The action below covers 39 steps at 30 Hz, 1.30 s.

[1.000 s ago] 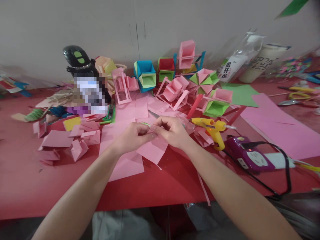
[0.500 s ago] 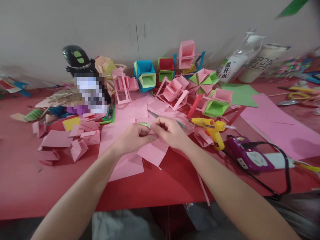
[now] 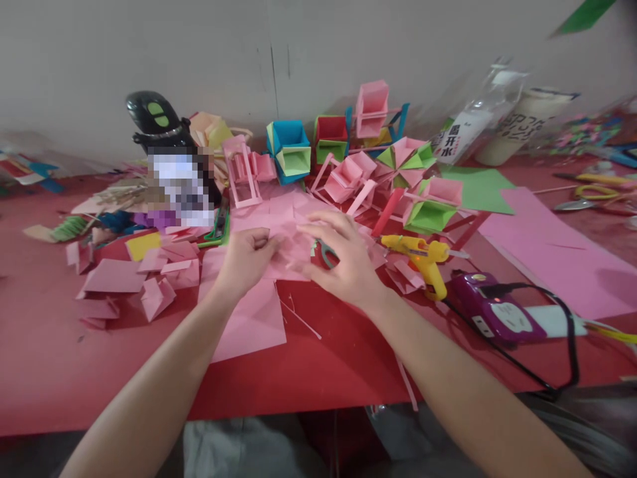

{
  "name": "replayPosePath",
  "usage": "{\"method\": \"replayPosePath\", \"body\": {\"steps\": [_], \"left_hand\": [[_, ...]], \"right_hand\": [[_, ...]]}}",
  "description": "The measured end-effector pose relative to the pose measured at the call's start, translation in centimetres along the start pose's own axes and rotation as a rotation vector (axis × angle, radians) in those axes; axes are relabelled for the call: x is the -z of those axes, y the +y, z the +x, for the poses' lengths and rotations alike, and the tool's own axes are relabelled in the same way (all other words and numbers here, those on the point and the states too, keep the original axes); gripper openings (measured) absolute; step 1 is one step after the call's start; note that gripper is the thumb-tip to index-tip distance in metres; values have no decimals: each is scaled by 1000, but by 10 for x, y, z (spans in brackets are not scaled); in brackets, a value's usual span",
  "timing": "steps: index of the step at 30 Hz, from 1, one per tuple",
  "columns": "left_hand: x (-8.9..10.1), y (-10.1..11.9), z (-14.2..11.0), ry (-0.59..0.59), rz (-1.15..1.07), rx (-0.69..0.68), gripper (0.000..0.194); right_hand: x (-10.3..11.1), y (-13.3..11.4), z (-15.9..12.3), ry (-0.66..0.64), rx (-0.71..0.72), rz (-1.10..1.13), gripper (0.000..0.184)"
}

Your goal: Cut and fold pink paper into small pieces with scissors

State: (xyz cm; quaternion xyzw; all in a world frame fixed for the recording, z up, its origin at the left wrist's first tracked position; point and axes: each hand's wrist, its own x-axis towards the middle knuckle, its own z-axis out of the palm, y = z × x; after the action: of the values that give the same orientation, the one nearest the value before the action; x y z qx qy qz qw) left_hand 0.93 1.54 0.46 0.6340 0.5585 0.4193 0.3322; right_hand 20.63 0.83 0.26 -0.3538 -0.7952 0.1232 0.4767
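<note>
My left hand [image 3: 247, 260] is closed, thumb against curled fingers, at the left edge of a square sheet of pink paper [image 3: 289, 260]. The sheet is slightly blurred and appears pinched there. To its right, my right hand [image 3: 343, 255] is open, with fingers and thumb spread apart and nothing visibly gripped. A pair of scissors with a dark handle [image 3: 327, 254] shows through the gap between that thumb and fingers. Beneath both hands lie more flat pink sheets [image 3: 249, 325]. Thin pink paper strips [image 3: 303, 317] lie on the red table just in front.
Paper box models [image 3: 288, 149] in several colours stand at the back. Folded pink pieces [image 3: 156, 299] lie left, near a black phone stand [image 3: 162, 123]. On the right are a yellow glue gun [image 3: 423, 255], a purple power socket [image 3: 497, 305] with a black cord, and a plastic bottle [image 3: 470, 126].
My hands have moved apart and my right hand has opened. The pink sheet that hung below my fingers is now farther back, between the hands. The scissors handle and the strips have become more visible.
</note>
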Motion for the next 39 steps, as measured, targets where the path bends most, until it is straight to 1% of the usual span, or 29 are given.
{"method": "replayPosePath", "body": {"steps": [1,3,6,8,9,10,13,15,19,21,23,25,27,30,32,36,39], "left_hand": [[1,-1,1,43,24,-5,46],[2,-2,1,87,49,-13,47],[0,-3,1,92,50,-25,48],[-1,-2,1,90,55,-35,48],[-1,-2,1,90,57,-37,49],[-1,-2,1,90,57,-36,49],[-1,0,2,88,40,-17,50],[0,0,2,83,-8,18,50],[-1,-1,3,-18,-215,132,46],[0,-2,3,-54,-254,159,46],[1,-2,3,-58,-217,142,47],[2,-1,3,-57,-143,90,49],[3,1,2,-70,-73,29,50],[3,4,0,-109,-17,-14,49],[3,5,0,-123,-30,-3,49],[2,2,1,-120,-162,71,45],[2,3,1,-117,-199,94,27]], "right_hand": [[0,-2,-1,-15,50,-59,48],[-3,-4,-2,-78,115,-134,46],[-10,-4,-5,-184,175,-168,35],[-13,-4,-5,-202,198,-166,21],[-14,-5,-5,-211,201,-151,16],[-14,-5,-5,-224,195,-126,16],[-12,-6,-4,-267,155,-37,20],[-10,-6,-4,-274,127,-13,22],[-9,-2,-4,-244,61,32,22],[-8,-2,-4,-220,17,90,17],[-7,-3,-3,-200,-49,141,11],[-5,-4,-1,-222,-135,182,8],[-3,-6,0,-276,-214,218,14],[-1,-5,2,-327,-267,252,20],[-1,-3,3,-333,-275,266,19],[-2,-1,1,-292,-291,243,12],[-2,-2,1,-254,-319,251,17]]}}
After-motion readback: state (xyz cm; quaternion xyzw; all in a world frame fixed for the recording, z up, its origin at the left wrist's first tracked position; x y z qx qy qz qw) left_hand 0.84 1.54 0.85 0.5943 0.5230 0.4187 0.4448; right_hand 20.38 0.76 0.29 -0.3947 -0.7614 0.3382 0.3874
